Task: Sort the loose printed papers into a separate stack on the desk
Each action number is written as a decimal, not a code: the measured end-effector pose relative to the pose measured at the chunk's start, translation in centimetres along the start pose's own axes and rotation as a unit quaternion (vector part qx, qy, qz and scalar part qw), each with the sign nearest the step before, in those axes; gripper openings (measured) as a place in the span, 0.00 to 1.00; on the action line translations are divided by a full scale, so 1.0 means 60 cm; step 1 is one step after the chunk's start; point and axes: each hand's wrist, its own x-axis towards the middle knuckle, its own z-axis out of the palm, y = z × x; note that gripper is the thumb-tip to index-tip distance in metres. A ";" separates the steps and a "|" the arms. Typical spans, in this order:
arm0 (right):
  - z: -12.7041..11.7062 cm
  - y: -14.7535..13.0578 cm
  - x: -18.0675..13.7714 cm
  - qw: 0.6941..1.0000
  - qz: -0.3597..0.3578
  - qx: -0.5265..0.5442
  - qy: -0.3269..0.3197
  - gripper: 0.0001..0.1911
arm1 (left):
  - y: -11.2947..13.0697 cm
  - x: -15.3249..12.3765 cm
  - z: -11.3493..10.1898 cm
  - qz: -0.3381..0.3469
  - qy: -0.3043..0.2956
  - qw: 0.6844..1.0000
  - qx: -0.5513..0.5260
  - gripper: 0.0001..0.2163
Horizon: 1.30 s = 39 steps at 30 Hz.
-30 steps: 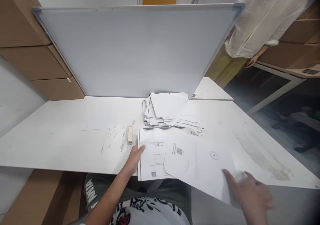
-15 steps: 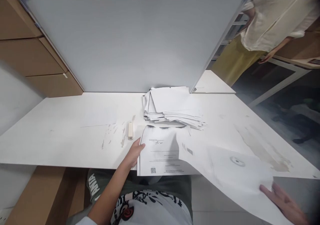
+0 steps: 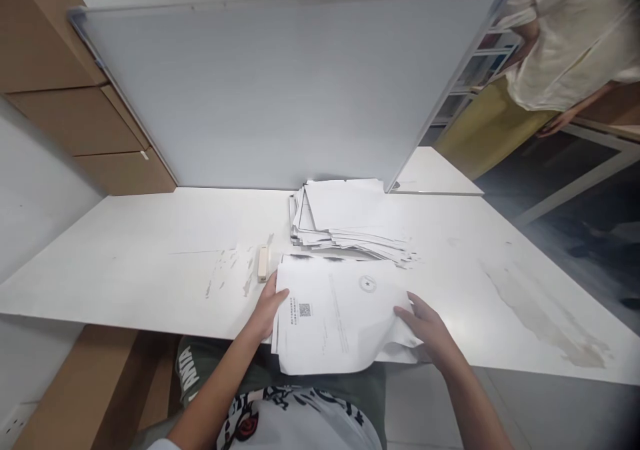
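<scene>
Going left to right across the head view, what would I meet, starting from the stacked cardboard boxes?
Stacked cardboard boxes → left hand → printed sheet → right hand → co-worker's hand.

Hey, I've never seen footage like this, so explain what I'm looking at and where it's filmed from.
There's no machine: someone works bare-handed, filmed by a camera worn on their head, looking forward and down. The left hand holds the left edge of some printed sheets; the right hand holds the right side. The sheets overhang the front edge of a white table. Beyond them lies an uneven paper stack, with a small cream-coloured block to its front left.
</scene>
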 end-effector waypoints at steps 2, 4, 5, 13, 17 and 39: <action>-0.005 0.010 -0.002 1.000 0.009 0.002 0.022 0.27 | -0.002 -0.001 0.005 0.010 -0.012 1.000 0.014 0.32; -0.007 0.011 -0.009 0.999 0.014 -0.007 0.039 0.27 | -0.004 0.000 0.011 0.016 -0.024 0.998 0.048 0.30; -0.006 0.008 -0.014 0.999 0.015 -0.007 0.043 0.27 | -0.005 0.000 0.014 0.020 -0.023 0.997 0.069 0.28; -0.008 -0.071 -0.018 0.994 -0.097 0.043 -0.027 0.30 | 0.029 -0.011 0.011 0.189 0.056 0.958 0.208 0.19; 0.005 -0.094 0.001 0.977 -0.183 0.113 -0.011 0.27 | 0.057 -0.008 0.010 0.274 0.084 0.929 0.234 0.22; 0.008 -0.033 -0.037 0.985 -0.147 0.078 0.050 0.22 | -0.002 -0.049 -0.033 0.266 0.144 0.908 0.291 0.16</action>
